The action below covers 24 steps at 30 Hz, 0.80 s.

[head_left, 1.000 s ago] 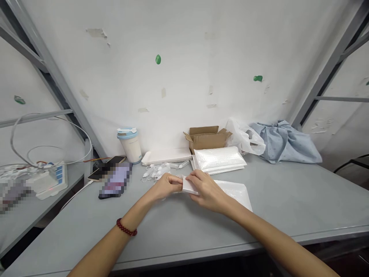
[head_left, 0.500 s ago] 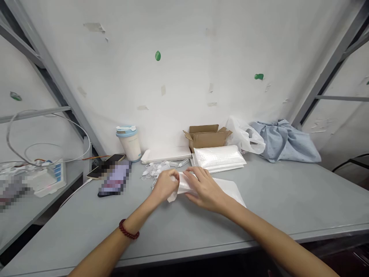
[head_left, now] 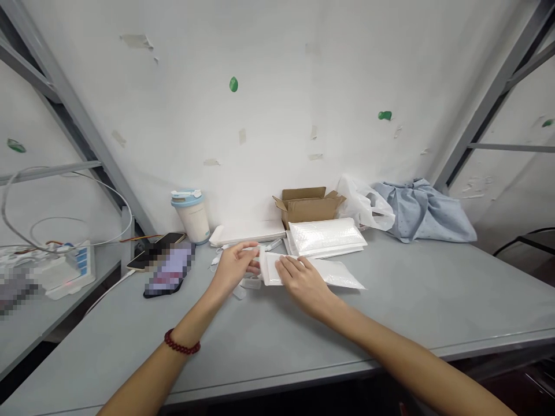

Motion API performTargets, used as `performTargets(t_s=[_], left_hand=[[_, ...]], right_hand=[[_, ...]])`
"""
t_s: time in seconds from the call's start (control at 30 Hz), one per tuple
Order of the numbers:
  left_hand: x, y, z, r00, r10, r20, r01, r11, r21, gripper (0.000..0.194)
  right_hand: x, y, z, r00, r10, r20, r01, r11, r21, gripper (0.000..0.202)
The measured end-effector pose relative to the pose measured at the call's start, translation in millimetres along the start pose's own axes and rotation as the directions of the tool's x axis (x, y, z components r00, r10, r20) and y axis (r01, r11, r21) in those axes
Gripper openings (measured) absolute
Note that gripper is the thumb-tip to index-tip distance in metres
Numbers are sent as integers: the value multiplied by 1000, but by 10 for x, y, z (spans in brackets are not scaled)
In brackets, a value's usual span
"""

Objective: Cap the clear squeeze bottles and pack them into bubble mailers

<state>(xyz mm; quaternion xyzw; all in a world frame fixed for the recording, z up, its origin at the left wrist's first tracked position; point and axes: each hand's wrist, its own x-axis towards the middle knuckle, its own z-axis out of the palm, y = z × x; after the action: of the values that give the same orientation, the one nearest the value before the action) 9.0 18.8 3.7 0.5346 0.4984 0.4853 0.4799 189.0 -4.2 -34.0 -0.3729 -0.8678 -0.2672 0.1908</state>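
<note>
A white padded envelope (head_left: 342,274) lies on the grey table in front of me, its left end a folded flap. My right hand (head_left: 303,284) rests flat on the envelope's left part, fingers stretched out and side by side. At the flap end is my left hand (head_left: 237,267), its fingers apart and curved beside the edge, with nothing gripped between them. Small clear and white plastic pieces (head_left: 250,283) lie under and beside my left hand, partly hidden by it. A dark red bead bracelet circles my left wrist.
Behind the envelope are stacked bubble mailers (head_left: 327,237), an open cardboard box (head_left: 310,209), a white plastic bag (head_left: 366,205) and a blue cloth (head_left: 427,211). To the left stand a lidded cup (head_left: 193,219), two phones (head_left: 170,270) and a power strip (head_left: 84,268) with cables.
My left hand has let go of the envelope's end and opened. The flap now lies flatter, and my right hand has flattened onto the envelope. The view has shifted slightly.
</note>
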Motion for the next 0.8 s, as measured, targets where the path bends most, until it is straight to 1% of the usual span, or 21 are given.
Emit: performTargets(t_s=[0.07,0.13,0.17,0.2,0.27,0.3,0.33,0.37,0.4,0.43,0.47,0.53,0.6,0.63,0.7,0.73,0.8], left_hand=[[-20,4,12,996,84,9,-84,996,27,33],[-44,-6,27,978,191,83,-202,968,148,28],[-56,-18,37,957,255,141,-282,930,236,26],[-67,-34,49,924,320,208,-374,869,323,24],[-81,-80,76,835,430,343,-548,710,443,24],[-86,-105,90,793,461,398,-608,639,471,24],[-89,-130,104,763,476,438,-646,588,487,23],[-92,-153,119,749,473,464,-662,558,500,21],[-98,-170,134,752,461,471,-659,547,516,18],[-107,-181,151,767,445,461,-641,555,530,18],[-121,-185,170,792,424,440,-610,581,538,20],[-163,-178,218,851,354,389,-519,686,510,25],[-212,-165,276,902,229,366,-380,825,419,29],[-235,-164,308,915,159,371,-301,882,364,30],[-265,-182,371,916,33,399,-152,950,272,31],[-271,-199,401,908,-19,418,-91,966,242,30],[-272,-245,452,889,-96,447,3,979,205,25]], right_hand=[[11,26,-38,1000,15,24,-15,1000,17,29],[19,54,-69,999,31,29,-32,999,33,28],[19,68,-79,999,38,25,-39,998,40,27],[18,82,-86,999,44,23,-45,998,47,26],[12,105,-92,999,49,22,-50,997,57,23],[8,113,-93,998,53,17,-53,997,58,22],[5,119,-96,998,56,8,-57,997,57,22],[3,122,-101,998,59,-6,-59,997,58,22],[3,124,-109,998,66,-24,-64,996,62,23],[5,126,-122,996,76,-43,-73,995,70,24],[9,129,-138,994,88,-59,-83,993,80,26],[20,146,-183,991,120,-66,-113,988,102,31],[34,187,-235,985,173,-24,-169,979,117,35],[41,217,-260,979,203,18,-204,971,126,36],[54,291,-300,957,251,148,-274,948,161,36],[59,331,-310,941,254,225,-297,937,186,34],[66,405,-307,902,218,372,-315,922,224,26]])
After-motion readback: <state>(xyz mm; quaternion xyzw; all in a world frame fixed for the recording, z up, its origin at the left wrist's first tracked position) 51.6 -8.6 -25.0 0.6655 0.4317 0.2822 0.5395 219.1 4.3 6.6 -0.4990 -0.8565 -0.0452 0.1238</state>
